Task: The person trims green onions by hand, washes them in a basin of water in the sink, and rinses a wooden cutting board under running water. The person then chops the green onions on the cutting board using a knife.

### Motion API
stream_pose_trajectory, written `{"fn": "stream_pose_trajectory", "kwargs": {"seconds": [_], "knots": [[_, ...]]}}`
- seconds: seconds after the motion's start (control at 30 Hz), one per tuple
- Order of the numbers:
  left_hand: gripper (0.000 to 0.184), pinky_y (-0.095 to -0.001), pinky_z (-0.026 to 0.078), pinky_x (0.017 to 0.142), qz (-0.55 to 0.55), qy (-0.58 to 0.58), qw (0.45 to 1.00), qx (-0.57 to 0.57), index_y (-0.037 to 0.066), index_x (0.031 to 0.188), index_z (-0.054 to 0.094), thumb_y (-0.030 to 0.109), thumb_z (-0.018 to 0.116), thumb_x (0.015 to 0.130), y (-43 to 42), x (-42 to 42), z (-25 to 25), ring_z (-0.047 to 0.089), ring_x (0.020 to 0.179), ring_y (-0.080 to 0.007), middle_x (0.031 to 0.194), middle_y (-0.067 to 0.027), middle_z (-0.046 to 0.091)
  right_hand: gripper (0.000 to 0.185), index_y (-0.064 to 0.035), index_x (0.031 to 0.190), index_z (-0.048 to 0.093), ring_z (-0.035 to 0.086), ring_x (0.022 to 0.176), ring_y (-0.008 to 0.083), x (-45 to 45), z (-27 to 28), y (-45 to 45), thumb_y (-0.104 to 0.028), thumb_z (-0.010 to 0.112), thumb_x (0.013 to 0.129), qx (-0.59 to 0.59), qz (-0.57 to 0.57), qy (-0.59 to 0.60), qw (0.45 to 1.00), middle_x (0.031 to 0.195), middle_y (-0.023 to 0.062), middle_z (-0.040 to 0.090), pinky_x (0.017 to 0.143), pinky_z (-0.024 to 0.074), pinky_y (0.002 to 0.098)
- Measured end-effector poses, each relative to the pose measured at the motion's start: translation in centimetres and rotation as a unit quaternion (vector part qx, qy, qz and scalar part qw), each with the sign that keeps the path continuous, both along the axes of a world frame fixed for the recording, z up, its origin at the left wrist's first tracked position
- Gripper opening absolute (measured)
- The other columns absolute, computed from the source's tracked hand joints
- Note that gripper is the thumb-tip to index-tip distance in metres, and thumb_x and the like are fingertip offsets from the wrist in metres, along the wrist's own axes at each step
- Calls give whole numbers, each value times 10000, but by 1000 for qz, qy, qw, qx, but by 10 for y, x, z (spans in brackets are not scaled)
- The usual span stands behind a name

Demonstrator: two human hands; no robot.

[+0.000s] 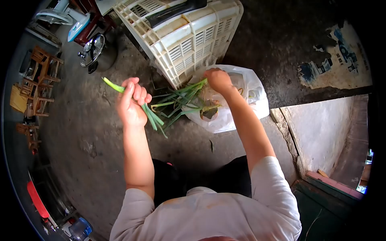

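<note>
My left hand [134, 102] is closed around a green onion [152, 117], its pale end poking out at the upper left and its dark leaves hanging below the fingers. To the right, my right hand [218, 80] is closed over the mouth of a white plastic bag [259, 94]. Its fingertips point away from me, so whatever they grip is hidden. A bunch of green onions [183, 98] lies on the floor against the bag, some leaf ends touching its left side. One stalk end comes up close to my right fingers.
A white plastic crate [193, 44] stands just beyond the bag, with a dark object [177, 12] on top. At the upper left are a metal pot [100, 52] and a fan [54, 17]. Wooden stools [40, 84] line the left. A dark surface [273, 48] lies at the upper right.
</note>
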State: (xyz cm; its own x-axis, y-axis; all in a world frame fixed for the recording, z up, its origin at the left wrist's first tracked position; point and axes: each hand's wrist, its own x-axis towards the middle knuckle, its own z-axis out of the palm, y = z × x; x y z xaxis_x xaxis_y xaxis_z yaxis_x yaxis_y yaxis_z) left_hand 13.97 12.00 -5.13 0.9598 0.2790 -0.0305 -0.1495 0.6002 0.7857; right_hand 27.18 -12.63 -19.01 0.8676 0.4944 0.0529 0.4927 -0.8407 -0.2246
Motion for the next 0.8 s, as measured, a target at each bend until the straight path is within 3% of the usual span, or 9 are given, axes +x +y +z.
{"fn": "stream_pose_trajectory", "kwargs": {"seconds": [0.1,0.17,0.23,0.3,0.4,0.5,0.57,0.73,0.8], "knots": [[149,-236,320,499,-3,13,999,45,85,926,553,219,511,876,3,-5,4,337,498,-66,576,48,354,188,-176,873,643,581,887,267,16,-37,8,-147,485,775,-85,-24,-30,996,909,68,628,728,472,383],[142,-239,324,487,5,14,999,49,85,907,556,215,513,873,3,-7,7,343,487,-66,571,46,363,173,-213,874,650,541,984,238,15,-47,6,-183,510,778,-143,-34,-15,989,959,34,620,776,443,398],[142,-241,331,493,7,33,997,74,80,889,557,215,517,870,5,-9,8,354,487,-67,570,43,377,178,-247,891,659,481,1066,208,11,-27,0,-224,524,777,-189,-19,-11,982,997,-6,608,842,396,407],[150,-246,345,499,4,33,996,86,58,901,561,199,526,865,5,-9,5,366,489,-71,573,34,393,188,-250,913,664,445,1089,196,5,-1,-9,-229,578,747,-164,-2,24,986,1007,-34,594,887,356,410],[178,-245,418,519,-35,49,988,145,-9,961,581,137,526,875,-5,-6,-4,414,498,-75,586,10,443,197,-200,875,672,484,1013,199,-2,21,-24,-157,656,683,-18,88,-111,990,945,-37,599,898,346,415],[175,-216,435,545,-61,63,963,257,10,982,599,129,526,877,-22,-1,-14,495,591,-73,688,-13,543,187,-191,858,677,501,987,196,-20,78,-30,-141,659,679,26,129,-94,987,914,-28,605,925,337,429],[190,-223,454,591,-65,83,940,323,28,995,614,148,555,861,-34,-1,-15,556,745,-90,890,-48,626,192,-187,855,680,505,980,192,-35,119,-33,-138,666,670,58,154,-114,980,894,-25,603,946,325,440],[228,-221,447,626,-116,46,918,377,36,1037,615,154,578,845,-51,-4,-7,539,760,-70,951,-16,626,192,-182,839,684,505,992,179,-69,194,-35,-148,677,650,112,229,-160,954,867,-23,593,998,290,466],[261,-232,452,679,-186,54,905,378,31,1076,602,133,585,836,-55,-8,-1,547,791,-81,968,-29,625,186,-188,818,685,494,989,169,-79,208,-37,-129,609,659,105,234,-194,947,900,-44,576,1011,282,491]]}}
